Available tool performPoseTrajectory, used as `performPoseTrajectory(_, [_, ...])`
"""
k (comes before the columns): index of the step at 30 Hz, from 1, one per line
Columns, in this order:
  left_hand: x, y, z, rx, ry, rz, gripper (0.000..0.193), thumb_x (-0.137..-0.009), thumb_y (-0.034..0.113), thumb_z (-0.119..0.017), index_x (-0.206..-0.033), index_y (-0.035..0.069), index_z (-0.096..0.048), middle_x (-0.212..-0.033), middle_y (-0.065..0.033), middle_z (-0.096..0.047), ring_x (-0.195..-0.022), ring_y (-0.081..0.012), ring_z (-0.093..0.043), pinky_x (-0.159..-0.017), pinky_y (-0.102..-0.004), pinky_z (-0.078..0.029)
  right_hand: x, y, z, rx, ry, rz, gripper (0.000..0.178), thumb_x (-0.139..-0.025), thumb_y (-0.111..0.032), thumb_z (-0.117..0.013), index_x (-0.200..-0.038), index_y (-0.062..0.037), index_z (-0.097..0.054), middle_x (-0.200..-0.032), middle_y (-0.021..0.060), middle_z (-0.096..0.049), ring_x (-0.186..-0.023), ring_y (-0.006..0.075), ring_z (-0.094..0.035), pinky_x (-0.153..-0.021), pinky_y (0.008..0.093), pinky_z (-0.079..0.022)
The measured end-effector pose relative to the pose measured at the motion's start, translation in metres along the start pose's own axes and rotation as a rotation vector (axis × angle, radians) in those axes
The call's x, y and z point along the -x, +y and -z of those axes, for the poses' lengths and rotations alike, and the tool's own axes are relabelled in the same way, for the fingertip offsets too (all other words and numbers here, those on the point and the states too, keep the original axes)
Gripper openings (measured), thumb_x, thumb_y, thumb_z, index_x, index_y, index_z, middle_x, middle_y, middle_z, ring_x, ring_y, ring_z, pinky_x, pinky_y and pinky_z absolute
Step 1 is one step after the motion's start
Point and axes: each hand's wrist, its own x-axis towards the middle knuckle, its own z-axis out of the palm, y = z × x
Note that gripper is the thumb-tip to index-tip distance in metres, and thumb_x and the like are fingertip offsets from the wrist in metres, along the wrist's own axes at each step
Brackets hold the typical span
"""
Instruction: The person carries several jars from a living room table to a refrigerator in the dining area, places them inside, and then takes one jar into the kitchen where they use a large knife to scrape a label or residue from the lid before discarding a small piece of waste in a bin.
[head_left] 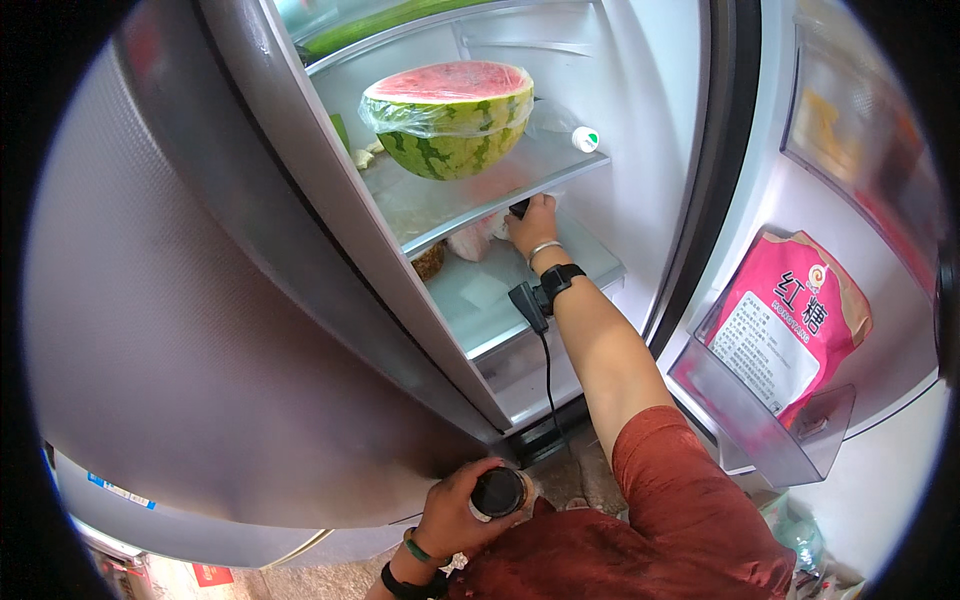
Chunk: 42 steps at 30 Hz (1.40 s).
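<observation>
Low in front of me, my left hand (462,512) is wrapped around a jar with a black lid (498,492). My right hand (533,226) reaches into an open refrigerator and grips a small dark-topped thing (519,208) on the lower shelf (475,300); the fingers hide most of it. Beside that hand lies a pale, pinkish bag (470,240), with a brown rough-skinned thing (430,262) to its left. Above, a plastic-wrapped half watermelon (450,130) sits cut side up on the upper glass shelf (550,180).
A white-capped bottle (584,139) lies right of the watermelon. On the right, the open door's bin (760,425) holds a pink bag (790,320). The closed grey door (230,330) stands at the left. A black cable (548,385) hangs from a device on my right wrist.
</observation>
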Motion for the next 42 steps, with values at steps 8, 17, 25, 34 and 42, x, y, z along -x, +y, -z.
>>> performPoseTrajectory(8, [-0.001, 0.001, 0.003, -0.018, 0.016, -0.047, 0.062, -0.063, 0.029, -0.082, -0.113, 0.006, -0.054, -0.102, -0.0141, -0.063, -0.091, -0.0300, -0.063, -0.077, -0.0349, -0.051, 0.005, 0.015, 0.036, 0.114, 0.187, -0.080, 0.063, -0.062, -0.006, -0.074, -0.118, -0.0045, -0.045, -0.117, 0.0181, -0.045, -0.107, 0.0374, -0.049, -0.093, 0.0405, -0.042])
performPoseTrajectory(17, [-0.003, 0.002, 0.004, -0.057, -0.033, -0.026, 0.063, -0.066, 0.032, -0.079, -0.116, 0.007, -0.051, -0.102, -0.0145, -0.062, -0.092, -0.0305, -0.062, -0.078, -0.0363, -0.050, 0.040, 0.012, 0.042, 0.170, 0.338, 0.041, 0.061, -0.068, -0.011, -0.072, -0.121, -0.0034, -0.042, -0.127, 0.0217, -0.037, -0.115, 0.0364, -0.044, -0.096, 0.0405, -0.039])
performPoseTrajectory(25, [-0.011, 0.004, -0.016, -0.046, -0.011, -0.023, 0.065, -0.071, 0.035, -0.075, -0.121, 0.005, -0.047, -0.111, -0.0181, -0.057, -0.098, -0.0331, -0.059, -0.080, -0.0388, -0.049, 0.201, -0.056, 0.190, -0.643, -1.076, -0.258, 0.052, -0.076, -0.001, -0.054, -0.126, -0.0014, -0.040, -0.121, 0.0100, -0.051, -0.116, 0.0193, -0.048, -0.096, 0.0313, -0.041])
performPoseTrajectory(34, [-0.043, 0.017, -0.038, -0.058, 0.052, -0.151, 0.080, -0.071, 0.033, -0.077, -0.130, -0.001, -0.035, -0.118, -0.0238, -0.050, -0.107, -0.0347, -0.055, -0.087, -0.0389, -0.047, 0.261, -0.072, 0.216, -0.337, -0.794, -0.151, 0.064, -0.073, -0.012, -0.071, -0.128, 0.0010, -0.041, -0.121, 0.0142, -0.051, -0.112, 0.0208, -0.050, -0.095, 0.0323, -0.042])
performPoseTrajectory(42, [-0.028, 0.025, -0.019, -0.065, 0.007, -0.308, 0.061, -0.079, 0.031, -0.068, -0.127, 0.004, -0.042, -0.127, -0.0174, -0.047, -0.113, -0.0347, -0.050, -0.092, -0.0393, -0.043, 0.152, -0.023, 0.139, -0.183, 0.050, 0.035, 0.065, -0.068, -0.018, -0.077, -0.120, 0.0027, -0.044, -0.110, 0.0192, -0.057, -0.102, 0.0298, -0.057, -0.089, 0.0359, -0.044])
